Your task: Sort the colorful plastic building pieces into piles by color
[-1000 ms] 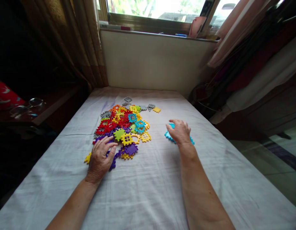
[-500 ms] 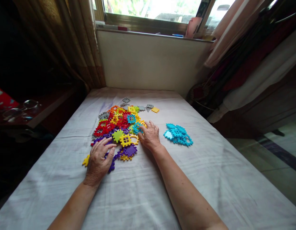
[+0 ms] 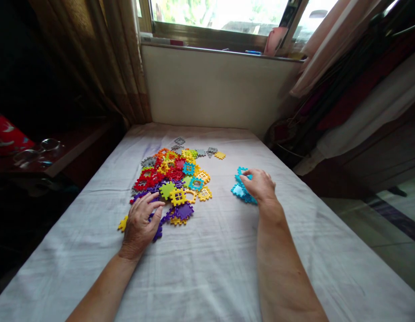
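A mixed pile of toothed plastic interlocking tiles (image 3: 167, 189), in red, yellow, purple, green, orange, grey and blue, lies on the cloth-covered surface. My left hand (image 3: 142, 223) rests at the pile's near left edge over purple tiles (image 3: 157, 232), fingers stretched out and apart. To the right, my right hand (image 3: 260, 184) is over a separate heap of blue tiles (image 3: 239, 191). Its thumb and fingers close on a blue tile (image 3: 241, 171) at the top of that heap. The hand hides the heap's right side.
Grey tiles (image 3: 179, 141) and a yellow tile (image 3: 220, 155) lie behind the pile. Glasses (image 3: 49, 144) and a red item (image 3: 9, 136) sit on a dark side table at left. A wall with a window ledge (image 3: 214, 48) stands beyond; hanging cloth (image 3: 328, 49) is at right.
My right hand has moved right from the mixed pile to the blue heap, with a blue tile in its fingers. My left hand has stayed in place.
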